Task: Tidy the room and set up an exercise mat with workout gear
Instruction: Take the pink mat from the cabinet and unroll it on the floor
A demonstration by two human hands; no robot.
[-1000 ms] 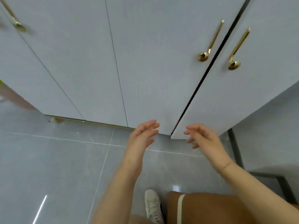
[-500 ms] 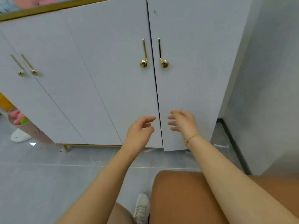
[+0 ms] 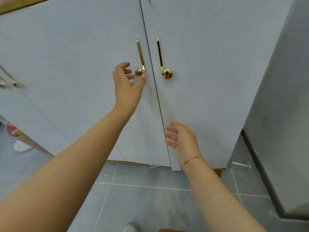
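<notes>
A pale grey cabinet [image 3: 66, 67] fills the view, its two right-hand doors meeting at a dark seam. Each of these doors carries a long gold handle ending in a round knob. My left hand [image 3: 127, 84] is raised beside the knob of the left gold handle [image 3: 140, 61], fingers spread and loosely bent, thumb just under the knob, holding nothing. The right gold handle [image 3: 164, 64] is untouched. My right hand [image 3: 182, 139] hovers lower, in front of the right door [image 3: 209, 81], fingers relaxed and open. That door's bottom corner stands slightly out from the cabinet.
A grey wall [image 3: 284, 114] with a dark skirting runs close on the right. Grey floor tiles [image 3: 142, 198] lie below. At the far left stand a pinkish bin [image 3: 26, 139] and a white slipper [image 3: 22, 146]. Another gold handle pair [image 3: 8, 79] sits on the left doors.
My left hand has risen from low by the door bottoms up to the left knob. The right hand stayed low. The view moved closer to the doors.
</notes>
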